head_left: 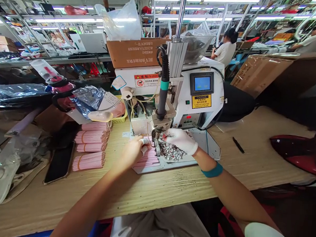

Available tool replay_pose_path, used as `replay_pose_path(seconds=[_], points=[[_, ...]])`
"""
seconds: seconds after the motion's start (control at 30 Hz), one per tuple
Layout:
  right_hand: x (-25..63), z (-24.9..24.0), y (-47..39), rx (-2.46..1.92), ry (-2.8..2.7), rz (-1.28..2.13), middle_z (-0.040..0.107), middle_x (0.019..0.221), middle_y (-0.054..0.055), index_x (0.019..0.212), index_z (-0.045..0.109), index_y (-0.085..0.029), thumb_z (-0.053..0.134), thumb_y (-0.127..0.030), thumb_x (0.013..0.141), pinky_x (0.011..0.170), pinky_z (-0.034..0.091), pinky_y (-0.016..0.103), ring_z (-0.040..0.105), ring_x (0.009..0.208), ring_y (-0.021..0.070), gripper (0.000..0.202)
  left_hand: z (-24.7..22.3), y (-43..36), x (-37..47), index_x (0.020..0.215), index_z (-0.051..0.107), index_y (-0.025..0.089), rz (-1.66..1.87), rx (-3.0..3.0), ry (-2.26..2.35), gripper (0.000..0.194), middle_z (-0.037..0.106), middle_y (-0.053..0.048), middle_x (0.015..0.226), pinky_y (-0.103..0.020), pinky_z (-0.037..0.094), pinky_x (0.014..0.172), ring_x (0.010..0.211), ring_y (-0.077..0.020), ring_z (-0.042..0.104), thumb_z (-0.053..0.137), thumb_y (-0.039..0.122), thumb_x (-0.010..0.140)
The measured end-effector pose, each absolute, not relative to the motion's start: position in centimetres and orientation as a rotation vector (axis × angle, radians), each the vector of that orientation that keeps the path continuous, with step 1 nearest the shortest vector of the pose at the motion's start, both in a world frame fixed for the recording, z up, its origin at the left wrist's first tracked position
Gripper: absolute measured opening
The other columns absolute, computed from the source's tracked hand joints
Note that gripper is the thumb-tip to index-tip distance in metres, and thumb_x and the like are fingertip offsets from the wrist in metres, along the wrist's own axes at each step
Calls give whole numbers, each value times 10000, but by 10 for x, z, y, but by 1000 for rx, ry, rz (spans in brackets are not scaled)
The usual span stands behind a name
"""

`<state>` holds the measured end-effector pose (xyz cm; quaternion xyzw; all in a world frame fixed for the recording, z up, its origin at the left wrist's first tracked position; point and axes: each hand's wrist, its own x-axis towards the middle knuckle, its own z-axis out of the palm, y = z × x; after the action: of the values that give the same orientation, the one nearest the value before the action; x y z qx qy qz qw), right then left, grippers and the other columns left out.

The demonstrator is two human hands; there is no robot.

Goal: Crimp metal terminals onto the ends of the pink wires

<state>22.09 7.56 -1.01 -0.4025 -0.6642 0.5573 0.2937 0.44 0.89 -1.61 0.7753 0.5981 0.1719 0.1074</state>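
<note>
My left hand [134, 149], with white wraps on its fingertips, is closed in a pinch over thin pink strips [148, 160] laid side by side on the machine's base plate [211, 148]. Whether a strip is between those fingers is hidden. In a white glove, my right hand [181, 140] bends its fingers together above a heap of small metallic pieces [169, 151]. What it pinches is too small to make out. Between the hands stands the head of a bench machine [161, 122], its lower tip close to the strips and the heap.
Banded bundles of pink strips [91, 143] lie left, beside a dark phone [59, 165]. A black pen [238, 144] and a glossy red object [296, 152] are at right. A carton [135, 53] sits on the machine, near its small screen [202, 83]. Co-workers sit farther back.
</note>
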Motion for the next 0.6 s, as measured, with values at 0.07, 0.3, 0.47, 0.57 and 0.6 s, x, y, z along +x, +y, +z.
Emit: replay_pose_path(seconds=[0.07,0.3,0.47,0.57,0.6], points=[[221,-12,76,-1048,-1718,1554,584,687,-6,784,610,-127,629,-209,680,463,448,200,539,525,89,134,-15,10,4,795,639,170,566,2248,1718,128,641,-60,879,-286,435,764,841,-193,563,516,149,820],[219,-10,71,-1048,-1648,1722,604,682,2,819,613,-121,690,-204,647,431,435,180,547,498,79,206,1,6,-1,760,579,153,620,2156,1640,154,624,-27,737,-239,380,655,665,-141,528,462,52,763],[210,-6,68,-1113,-1625,1867,593,628,-10,808,588,-131,693,-158,654,389,425,169,567,485,92,188,3,7,-3,723,580,153,570,1942,1471,166,535,17,616,-218,331,570,576,-114,437,497,265,814],[205,-6,69,-1127,-1601,1893,551,585,-41,793,572,-135,677,-123,661,347,375,144,509,431,60,169,-3,14,0,662,567,143,589,1783,1370,221,510,22,609,-215,330,567,582,-107,419,521,323,783],[204,-6,69,-1130,-1595,1898,540,572,-48,792,567,-136,667,-112,664,337,362,140,493,418,55,164,-5,17,1,663,574,139,603,1742,1346,214,526,18,632,-216,341,580,600,-109,430,540,326,760]])
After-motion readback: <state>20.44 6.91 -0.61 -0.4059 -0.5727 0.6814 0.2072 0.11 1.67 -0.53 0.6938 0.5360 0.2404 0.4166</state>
